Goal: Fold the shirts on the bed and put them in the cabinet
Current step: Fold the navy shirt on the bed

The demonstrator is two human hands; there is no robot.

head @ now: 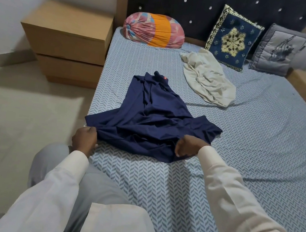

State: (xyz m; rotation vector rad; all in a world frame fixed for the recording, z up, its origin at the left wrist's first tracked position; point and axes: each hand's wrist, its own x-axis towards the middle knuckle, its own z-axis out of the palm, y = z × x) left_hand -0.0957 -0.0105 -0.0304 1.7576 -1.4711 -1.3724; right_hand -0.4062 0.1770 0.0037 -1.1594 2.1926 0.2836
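Both hands hold the bottom hem of the rumpled navy-blue cotton shirt (151, 119) – the left hand (84, 139) pinching one corner, the right hand (188, 147) curled round the other – likely to pull it flat for folding. Beyond the grip it lies collar-away on the blue herringbone-patterned bed sheet (243, 141); farther off waits a crumpled cream shirt (207, 78).
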